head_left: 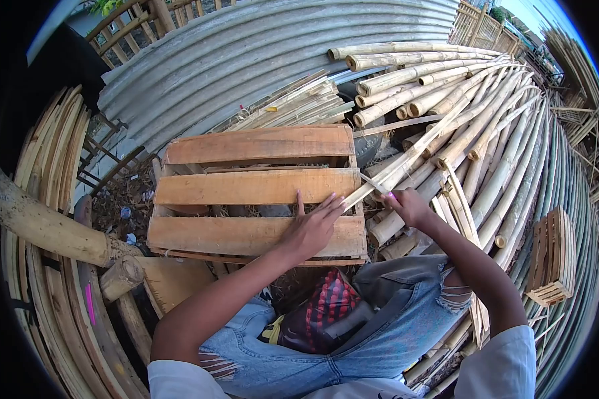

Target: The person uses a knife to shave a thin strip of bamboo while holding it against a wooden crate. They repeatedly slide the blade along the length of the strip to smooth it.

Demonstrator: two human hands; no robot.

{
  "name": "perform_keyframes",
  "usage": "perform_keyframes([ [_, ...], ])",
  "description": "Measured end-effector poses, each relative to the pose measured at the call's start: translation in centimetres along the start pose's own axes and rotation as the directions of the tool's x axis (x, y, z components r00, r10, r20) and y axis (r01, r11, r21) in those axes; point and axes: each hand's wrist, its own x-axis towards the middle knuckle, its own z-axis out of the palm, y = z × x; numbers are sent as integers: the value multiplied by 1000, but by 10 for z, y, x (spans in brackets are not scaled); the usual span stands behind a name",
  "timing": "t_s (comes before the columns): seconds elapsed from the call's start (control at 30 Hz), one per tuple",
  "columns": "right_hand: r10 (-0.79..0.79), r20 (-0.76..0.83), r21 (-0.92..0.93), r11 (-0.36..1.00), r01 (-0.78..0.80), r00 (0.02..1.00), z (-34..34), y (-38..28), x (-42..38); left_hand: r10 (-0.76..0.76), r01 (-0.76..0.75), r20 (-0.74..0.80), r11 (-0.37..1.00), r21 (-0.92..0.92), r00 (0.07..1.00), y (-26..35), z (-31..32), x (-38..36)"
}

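Observation:
My left hand (311, 229) lies on the slats of a wooden crate (256, 187), thumb and fingers spread, fingertips right at the near end of a split bamboo strip (406, 163). That pale strip runs from the crate's right edge up and away over the bamboo pile. Just right of the crate, my right hand (409, 207) is closed around what looks like a knife (374, 183); its narrow, light blade crosses the strip, and its handle is mostly hidden in my fist.
Many bamboo poles (512, 159) fan out on the right, with a small slatted crate (551, 258) on top. Corrugated metal sheeting (273, 56) stands behind. Split strips (289, 103) lie beyond the crate. A thick bamboo pole (53, 223) juts in from the left. A patterned cloth (326, 312) lies between my legs.

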Motion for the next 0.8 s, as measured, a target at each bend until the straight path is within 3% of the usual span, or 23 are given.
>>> perform_keyframes([
  [0.07, 335, -232, -6, 938, -346, 913, -21, 37, 11, -13, 13, 7, 1000, 11, 1000, 1, 0, 1],
  [0.13, 346, -302, -128, 909, -398, 888, -36, 46, 7, -8, 8, 6, 1000, 3, 1000, -1, 1, 2],
  [0.17, 461, -282, 27, 880, -473, 841, -30, 39, 8, -9, 9, 15, 1000, -12, 1000, -1, 3, 2],
  [0.2, 421, -270, 109, 907, -406, 866, -20, 32, 11, -5, 5, 12, 1000, -11, 1000, -1, 2, 2],
  [0.27, 195, -122, -44, 978, -202, 973, -13, -3, 2, -14, 14, 6, 1000, -3, 1000, -1, 3, 2],
  [0.37, 104, 5, -51, 993, -103, 995, -9, -24, 0, -16, 16, 5, 1000, 12, 1000, 0, 2, 2],
  [0.4, 144, -84, -167, 973, -156, 986, -9, 10, 9, -29, 29, 15, 1000, 10, 999, 1, 3, -1],
  [0.43, -122, -253, -276, 960, 49, 960, -9, 73, 15, -24, 23, 12, 1000, 7, 1000, 1, 3, 0],
  [0.47, 46, -191, -365, 924, -115, 980, -30, 92, 18, -14, 14, 1, 1000, 11, 1000, 1, 2, 2],
  [0.53, 75, -220, -327, 934, -146, 973, -28, 70, 12, -49, 49, 10, 999, 9, 999, 0, 2, 2],
  [0.67, 66, -113, -175, 981, -85, 991, -10, -15, 5, 9, -10, 2, 999, 52, 1000, -1, 2, 2],
  [0.73, 99, -49, -276, 955, -109, 994, -14, -13, 7, 15, -14, -8, 998, 61, 1000, -1, 2, 1],
  [0.8, -153, -380, -483, 874, -54, 912, -20, 93, 14, 10, -13, 28, 996, 93, 1000, -1, 0, 2],
])
